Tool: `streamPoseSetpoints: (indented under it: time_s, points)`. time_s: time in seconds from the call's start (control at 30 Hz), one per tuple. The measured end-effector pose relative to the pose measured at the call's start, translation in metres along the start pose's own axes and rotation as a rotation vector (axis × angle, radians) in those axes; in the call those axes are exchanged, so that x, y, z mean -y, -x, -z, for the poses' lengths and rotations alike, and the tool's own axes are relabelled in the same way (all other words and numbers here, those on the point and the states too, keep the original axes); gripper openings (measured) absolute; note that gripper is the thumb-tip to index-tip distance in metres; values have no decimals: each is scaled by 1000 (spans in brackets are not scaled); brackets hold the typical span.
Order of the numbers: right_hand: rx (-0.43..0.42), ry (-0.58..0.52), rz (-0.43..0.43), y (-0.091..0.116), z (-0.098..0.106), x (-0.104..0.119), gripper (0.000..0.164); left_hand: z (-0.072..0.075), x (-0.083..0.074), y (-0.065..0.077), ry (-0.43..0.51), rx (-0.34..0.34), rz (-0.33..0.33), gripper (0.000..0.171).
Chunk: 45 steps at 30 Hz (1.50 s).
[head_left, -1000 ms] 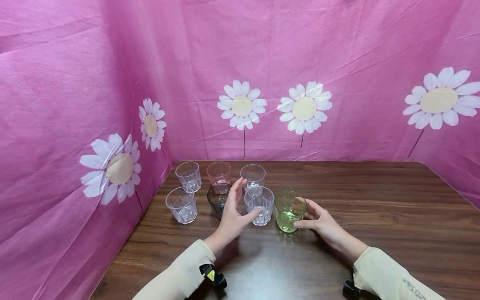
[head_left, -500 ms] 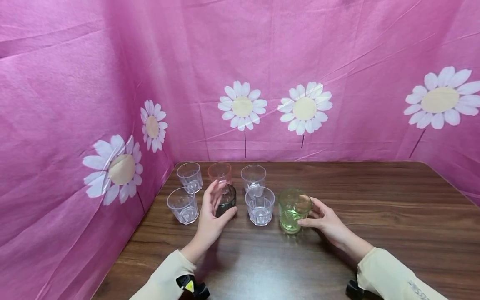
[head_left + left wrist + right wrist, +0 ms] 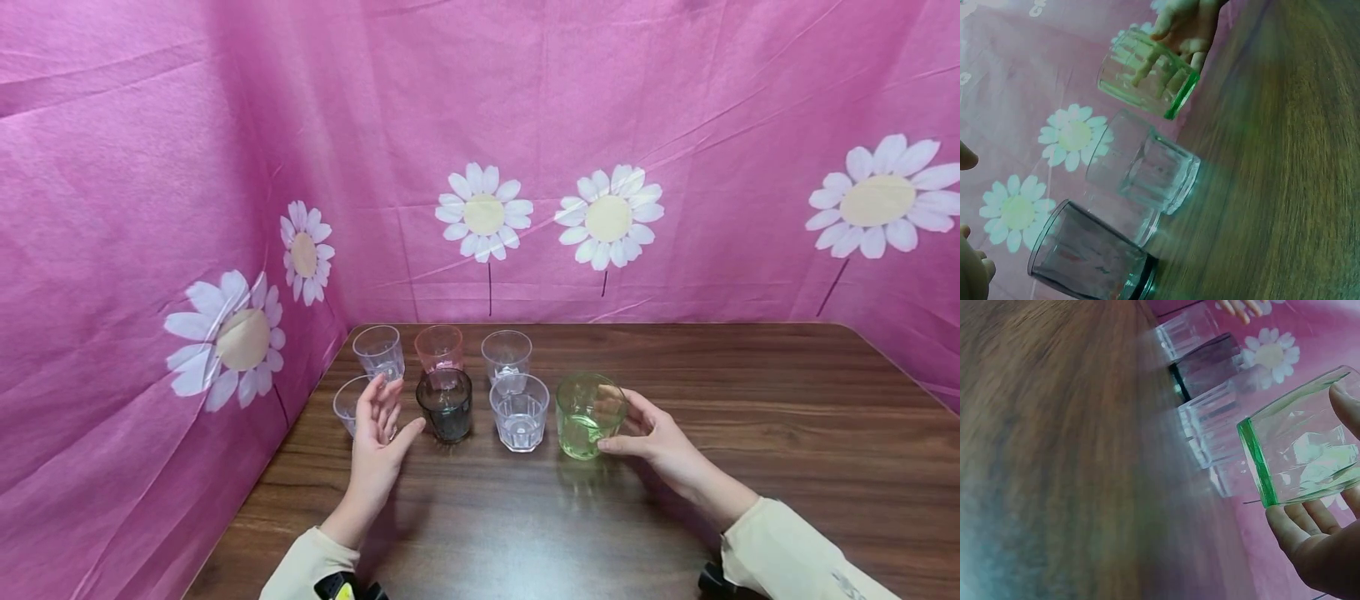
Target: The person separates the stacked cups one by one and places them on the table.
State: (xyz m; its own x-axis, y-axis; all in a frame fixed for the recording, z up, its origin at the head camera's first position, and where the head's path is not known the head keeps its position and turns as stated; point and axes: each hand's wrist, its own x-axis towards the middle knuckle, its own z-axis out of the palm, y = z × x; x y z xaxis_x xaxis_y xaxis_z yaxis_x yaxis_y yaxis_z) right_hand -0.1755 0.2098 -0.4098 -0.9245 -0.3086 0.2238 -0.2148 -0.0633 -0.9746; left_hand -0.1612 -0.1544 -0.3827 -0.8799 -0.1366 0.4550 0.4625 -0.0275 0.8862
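In the head view my right hand (image 3: 663,446) grips a green glass (image 3: 588,417) from its right side, thumb in front and fingers behind. The glass is upright and seems slightly above the table. My left hand (image 3: 378,450) has loosely bent fingers and holds nothing. It is in front of a clear glass (image 3: 347,404), partly hiding it; whether it touches that glass I cannot tell. A dark grey glass (image 3: 446,407) stands just right of the left thumb. Another clear glass (image 3: 520,414) stands between the dark and green ones.
Behind stand a clear glass (image 3: 378,352), a pink glass (image 3: 439,348) and another clear glass (image 3: 507,352). The brown wooden table (image 3: 750,383) stretches to the right. A pink cloth (image 3: 675,100) with daisies hangs around its back and sides.
My left hand has moved left, from near the front middle clear glass, past the dark glass, to the leftmost front one. The green glass has shifted slightly right in my right hand.
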Motion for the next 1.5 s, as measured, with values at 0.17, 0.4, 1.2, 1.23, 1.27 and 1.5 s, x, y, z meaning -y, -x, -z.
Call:
streamPoseSetpoints:
  time_s: [0.17,0.4,1.2,1.23,1.27,1.5]
  points:
    - [14,-10,61,-2,2,9,67,7,-1,1,34,-47,2,75]
    - [-38,72,118,-13,12,22,69,12,-5,2,86,-66,5,74]
    - [-225,182,28,-67,44,31,72,20,-9,12,107,-96,82,69]
    - [-231,198,16,-68,45,30,72,20,-9,12,108,-93,80,69]
    - [-236,212,6,-70,47,29,73,20,-8,13,111,-90,76,69]
    - [-253,182,-36,-84,51,17,71,23,-6,16,114,-87,86,70]
